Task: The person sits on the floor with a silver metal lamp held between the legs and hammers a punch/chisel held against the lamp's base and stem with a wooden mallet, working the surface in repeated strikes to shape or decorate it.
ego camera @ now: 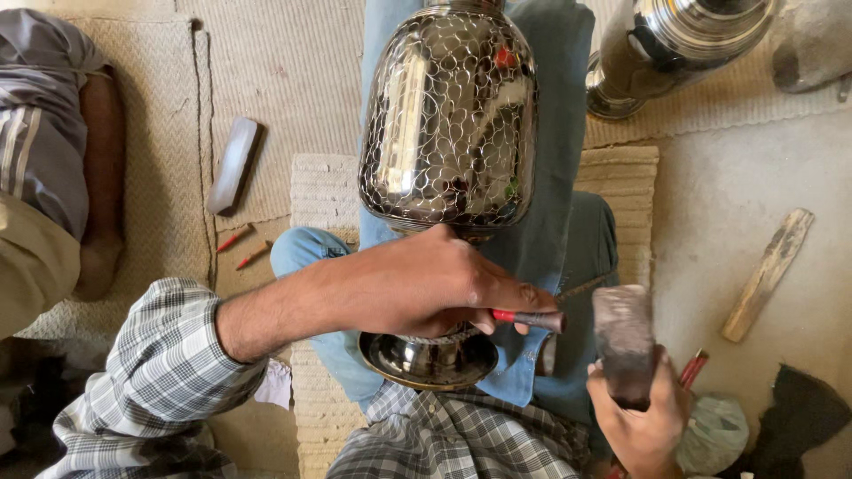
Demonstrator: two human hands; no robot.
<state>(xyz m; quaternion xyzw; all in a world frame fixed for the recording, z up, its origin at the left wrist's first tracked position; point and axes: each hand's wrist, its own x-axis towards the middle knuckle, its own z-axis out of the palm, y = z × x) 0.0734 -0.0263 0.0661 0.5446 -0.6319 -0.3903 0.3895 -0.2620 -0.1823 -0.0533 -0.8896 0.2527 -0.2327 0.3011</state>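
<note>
The vase (448,124) lay across the lap, body already covered in engraved scales; left hand (426,284) gripped a red-handled chisel (528,318) at the neck — right hand (643,417) clutched a hammer block (623,341); the foot (430,359) looked plain.

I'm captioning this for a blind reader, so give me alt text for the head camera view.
A dark metal vase with an engraved scale pattern lies across the person's lap; the left hand holds a red-handled chisel near its base, while the right hand grips a block-like mallet. Woven mats, a wooden stick and a second vase surround them.
</note>
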